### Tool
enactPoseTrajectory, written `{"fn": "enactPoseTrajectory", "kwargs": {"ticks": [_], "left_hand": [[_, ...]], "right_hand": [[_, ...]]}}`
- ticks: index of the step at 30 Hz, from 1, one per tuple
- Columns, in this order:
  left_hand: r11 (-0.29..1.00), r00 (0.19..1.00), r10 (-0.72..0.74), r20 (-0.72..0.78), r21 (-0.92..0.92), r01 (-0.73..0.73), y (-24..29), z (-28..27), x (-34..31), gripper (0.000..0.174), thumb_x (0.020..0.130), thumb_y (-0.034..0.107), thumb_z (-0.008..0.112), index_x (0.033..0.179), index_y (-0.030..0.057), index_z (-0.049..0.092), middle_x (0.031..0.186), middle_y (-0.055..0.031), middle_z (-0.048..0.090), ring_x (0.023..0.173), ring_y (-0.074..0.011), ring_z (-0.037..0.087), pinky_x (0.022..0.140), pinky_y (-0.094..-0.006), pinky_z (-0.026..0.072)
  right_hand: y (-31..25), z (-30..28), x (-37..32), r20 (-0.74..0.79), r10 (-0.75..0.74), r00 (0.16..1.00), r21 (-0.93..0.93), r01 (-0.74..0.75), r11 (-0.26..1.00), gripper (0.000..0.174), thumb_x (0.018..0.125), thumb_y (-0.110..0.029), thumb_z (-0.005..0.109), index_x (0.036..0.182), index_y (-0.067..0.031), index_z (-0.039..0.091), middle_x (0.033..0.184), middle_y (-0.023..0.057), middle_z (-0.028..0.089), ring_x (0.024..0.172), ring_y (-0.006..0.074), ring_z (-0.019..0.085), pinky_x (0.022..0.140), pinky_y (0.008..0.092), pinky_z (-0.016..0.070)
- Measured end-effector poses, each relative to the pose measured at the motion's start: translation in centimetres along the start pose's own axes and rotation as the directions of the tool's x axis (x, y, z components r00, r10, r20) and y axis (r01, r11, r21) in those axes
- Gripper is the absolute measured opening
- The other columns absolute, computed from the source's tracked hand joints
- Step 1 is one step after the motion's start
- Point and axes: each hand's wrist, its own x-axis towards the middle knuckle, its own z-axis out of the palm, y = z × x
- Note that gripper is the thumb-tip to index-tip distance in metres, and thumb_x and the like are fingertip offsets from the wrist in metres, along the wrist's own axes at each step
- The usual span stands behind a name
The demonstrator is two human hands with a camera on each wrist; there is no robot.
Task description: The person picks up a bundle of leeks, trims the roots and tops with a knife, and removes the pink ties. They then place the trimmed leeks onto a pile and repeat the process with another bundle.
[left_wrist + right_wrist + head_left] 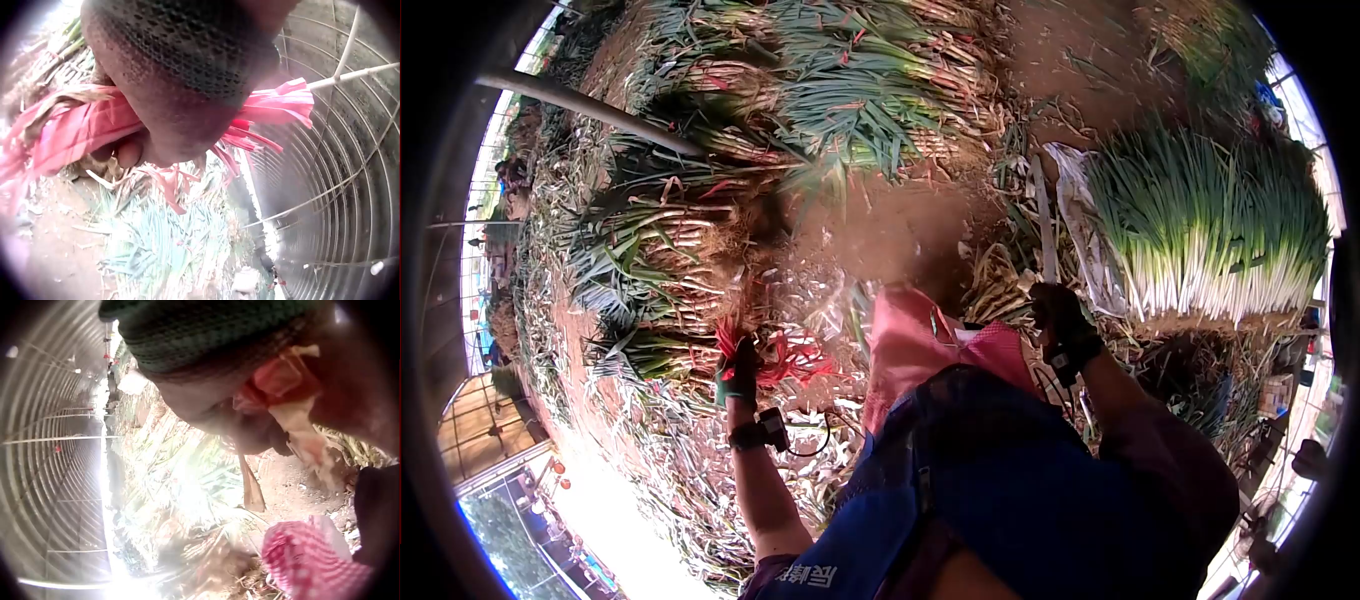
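Note:
My left hand, in a dark knit glove, grips a bunch of red plastic strips beside a row of leek bundles. In the left wrist view the red strips pass through the curled fingers, and their loose ends stick out on the other side. My right hand, also gloved, is held to the right of my pink-clad legs. Its fingers are curled round a reddish strip and a pale, dry leaf that hangs down, as seen in the right wrist view.
Clean white-stemmed leeks stand packed at the right, beside a pale sheet. More tied leeks lie ahead on the soil. Dry leaf litter covers the ground at left. A pole crosses the upper left.

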Motion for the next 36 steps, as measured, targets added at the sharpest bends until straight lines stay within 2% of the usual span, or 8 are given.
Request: {"fn": "enactPoseTrajectory", "kwargs": {"ticks": [17, 23, 24, 26, 28, 30, 31, 36], "left_hand": [[0.993, 0.929, -0.100, 0.355, 0.099, 0.069, 14.9, 18.0, 28.6, 0.038, 0.085, 0.048, 0.061, 0.083, 0.0099, 0.063, 0.068, 0.0011, 0.056, 0.059, -0.0105, 0.049, 0.057, -0.0292, 0.0419], [0.967, 0.891, -0.105, 0.442, 0.256, -0.013, 19.7, 23.1, 39.8, 0.045, 0.088, 0.038, 0.060, 0.118, 0.0043, 0.058, 0.099, -0.0025, 0.065, 0.078, -0.0128, 0.061, 0.062, -0.0300, 0.0480], [0.933, 0.901, -0.127, 0.415, 0.359, -0.033, 20.8, 24.2, 41.3, 0.045, 0.087, 0.043, 0.060, 0.114, 0.0073, 0.060, 0.092, -0.0011, 0.064, 0.073, -0.0128, 0.060, 0.064, -0.0302, 0.0465], [0.836, 0.883, -0.104, 0.457, 0.521, -0.171, 23.3, 26.5, 43.7, 0.042, 0.092, 0.041, 0.049, 0.117, 0.0098, 0.062, 0.104, -0.0071, 0.066, 0.087, -0.0203, 0.062, 0.072, -0.0342, 0.0459], [0.220, 0.809, -0.263, 0.526, 0.849, -0.480, 26.0, 29.1, 46.5, 0.039, 0.093, 0.028, 0.042, 0.130, 0.0153, 0.048, 0.130, -0.0086, 0.051, 0.111, -0.0215, 0.054, 0.086, -0.0358, 0.0435], [0.938, 0.717, -0.176, 0.674, 0.336, -0.085, 22.2, 29.2, 52.4, 0.050, 0.091, 0.019, 0.039, 0.141, 0.0200, 0.031, 0.142, -0.0059, 0.037, 0.119, -0.0207, 0.049, 0.093, -0.0365, 0.0415], [0.985, 0.665, -0.171, 0.727, 0.139, 0.101, 21.3, 29.9, 54.2, 0.059, 0.090, 0.014, 0.038, 0.146, 0.0223, 0.022, 0.148, -0.0045, 0.031, 0.123, -0.0203, 0.046, 0.097, -0.0369, 0.0405], [0.329, 0.689, -0.150, 0.709, 0.693, -0.642, 26.3, 34.0, 52.2, 0.050, 0.095, 0.020, 0.037, 0.144, 0.0133, 0.027, 0.129, -0.0072, 0.054, 0.103, -0.0193, 0.058, 0.082, -0.0337, 0.0473]], "right_hand": [[-7.4, 3.7, 15.0, -0.144, 0.212, 0.967, 0.424, -0.133, 0.896, 0.013, 0.087, -0.021, 0.058, 0.086, -0.0082, 0.059, 0.064, 0.0020, 0.052, 0.050, 0.0154, 0.048, 0.046, 0.0312, 0.0424], [-7.2, 5.0, 20.5, -0.193, 0.038, 0.980, 0.333, 0.029, 0.942, 0.017, 0.083, -0.022, 0.063, 0.089, -0.0064, 0.063, 0.076, 0.0076, 0.061, 0.063, 0.0209, 0.059, 0.053, 0.0332, 0.0481], [-6.9, 4.8, 21.2, -0.187, -0.122, 0.975, 0.092, 0.141, 0.986, 0.016, 0.082, -0.021, 0.063, 0.089, -0.0064, 0.063, 0.076, 0.0073, 0.061, 0.063, 0.0208, 0.059, 0.054, 0.0331, 0.0486], [-11.1, 5.6, 20.5, -0.138, 0.196, 0.971, 0.525, -0.096, 0.846, 0.014, 0.075, -0.018, 0.067, 0.083, -0.0093, 0.060, 0.079, 0.0052, 0.063, 0.069, 0.0192, 0.061, 0.062, 0.0314, 0.0494], [-8.4, 4.0, 23.0, -0.140, 0.018, 0.990, 0.248, 0.017, 0.969, 0.018, 0.071, -0.017, 0.068, 0.086, -0.0092, 0.061, 0.080, 0.0042, 0.063, 0.072, 0.0189, 0.061, 0.064, 0.0317, 0.0492], [-8.4, 3.1, 24.3, -0.226, 0.000, 0.974, 0.229, 0.053, 0.972, 0.018, 0.072, -0.015, 0.068, 0.087, -0.0076, 0.061, 0.077, 0.0047, 0.061, 0.067, 0.0192, 0.059, 0.059, 0.0325, 0.0474], [-8.8, 2.6, 25.1, -0.275, 0.005, 0.961, 0.246, 0.065, 0.967, 0.018, 0.073, -0.015, 0.068, 0.087, -0.0069, 0.061, 0.076, 0.0049, 0.061, 0.065, 0.0194, 0.057, 0.056, 0.0329, 0.0465], [-15.3, -1.4, 30.6, -0.152, 0.263, 0.953, 0.682, -0.091, 0.725, 0.014, 0.083, -0.019, 0.061, 0.082, -0.0056, 0.060, 0.067, 0.0061, 0.055, 0.053, 0.0170, 0.051, 0.045, 0.0310, 0.0421]]}}
